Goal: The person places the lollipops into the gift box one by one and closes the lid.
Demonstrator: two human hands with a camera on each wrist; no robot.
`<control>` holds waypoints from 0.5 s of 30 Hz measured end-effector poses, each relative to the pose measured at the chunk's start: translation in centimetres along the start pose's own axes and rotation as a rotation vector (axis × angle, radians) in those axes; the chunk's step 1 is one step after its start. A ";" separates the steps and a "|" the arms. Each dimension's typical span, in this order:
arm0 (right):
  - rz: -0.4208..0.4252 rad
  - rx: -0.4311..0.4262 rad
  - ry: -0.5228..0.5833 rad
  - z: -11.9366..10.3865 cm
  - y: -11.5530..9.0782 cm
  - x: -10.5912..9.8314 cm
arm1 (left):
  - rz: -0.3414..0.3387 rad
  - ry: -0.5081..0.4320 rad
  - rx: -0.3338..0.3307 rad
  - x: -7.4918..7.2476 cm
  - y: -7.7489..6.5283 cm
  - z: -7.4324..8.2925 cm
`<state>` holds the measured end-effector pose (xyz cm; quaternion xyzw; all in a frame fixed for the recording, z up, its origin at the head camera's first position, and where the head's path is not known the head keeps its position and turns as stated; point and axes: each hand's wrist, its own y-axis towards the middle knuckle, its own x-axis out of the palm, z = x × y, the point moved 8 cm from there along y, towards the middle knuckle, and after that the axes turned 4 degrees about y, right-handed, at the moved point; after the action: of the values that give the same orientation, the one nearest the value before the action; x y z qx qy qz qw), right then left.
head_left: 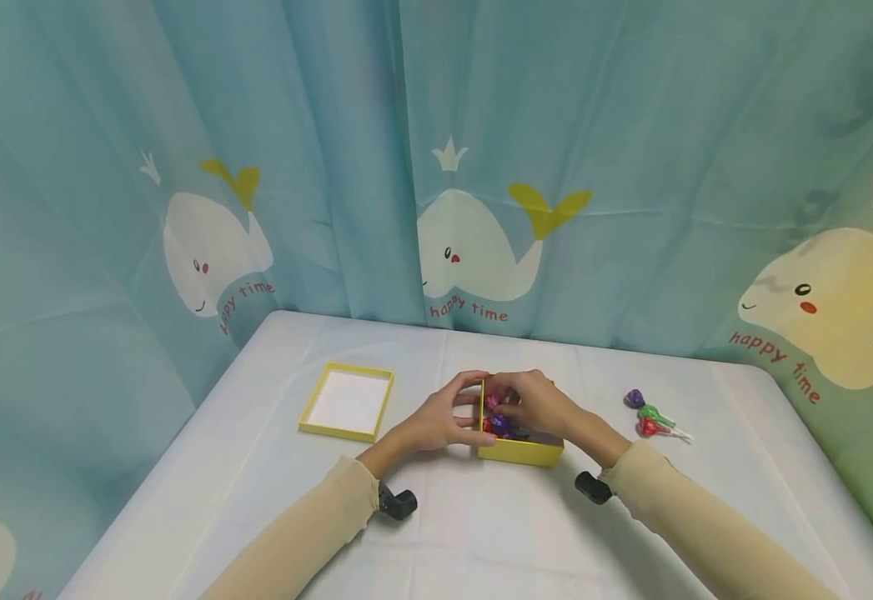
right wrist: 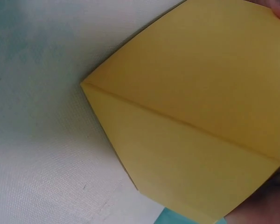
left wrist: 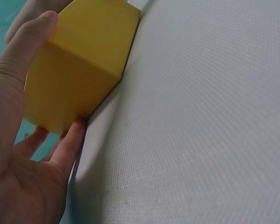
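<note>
A yellow box (head_left: 522, 452) stands uncovered on the table. My left hand (head_left: 439, 417) grips its left end, thumb along the front and fingers round the back; the left wrist view shows the thumb (left wrist: 30, 39) against the yellow wall. My right hand (head_left: 537, 404) reaches down into the box from above, its fingertips pinching a pink-wrapped lollipop (head_left: 493, 402). Beside those fingers lie purple and red lollipops (head_left: 500, 425) inside the box. In the right wrist view the box's outer walls (right wrist: 186, 102) hide most of the right hand.
A yellow-rimmed lid (head_left: 338, 432), white inside, lies at the left of the white table (head_left: 474, 533). To the right of the box are a purple lollipop (head_left: 634, 398), a green one (head_left: 652, 413) and a red one (head_left: 649, 427). A whale-print curtain (head_left: 353, 167) hangs behind the table.
</note>
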<state>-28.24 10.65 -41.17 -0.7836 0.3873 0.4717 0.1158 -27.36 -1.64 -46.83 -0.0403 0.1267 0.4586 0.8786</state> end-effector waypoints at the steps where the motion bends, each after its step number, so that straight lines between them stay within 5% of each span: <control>1: 0.000 -0.003 0.001 0.0 0.0 0.0 | 0.001 0.000 -0.001 0.0 0.0 0.0; 15: -0.028 -0.008 -0.007 0.2 -0.6 -0.5 | 0.008 0.013 -0.009 0.0 -0.2 0.4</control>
<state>-28.02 11.39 -41.00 -0.7877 0.3741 0.4743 0.1208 -27.14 -1.64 -46.50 -0.0466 0.1306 0.4623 0.8758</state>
